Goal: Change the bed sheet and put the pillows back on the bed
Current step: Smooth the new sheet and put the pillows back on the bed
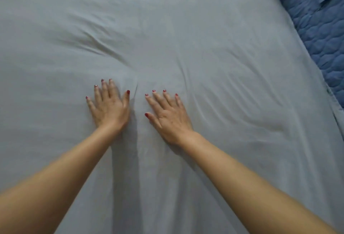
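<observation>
From the head camera, the left hand (108,105) lies flat with fingers straight and spread, palm pressing the pale grey-blue fabric bed sheet (214,38). The right hand (168,115) rests the same way just beside it, fingers splayed, gripping nothing. The sheet lies under both hands and fills nearly the whole view, with soft creases fanning around them. At the upper right, what looks like a darker blue quilted cover (322,34) adjoins its edge.
</observation>
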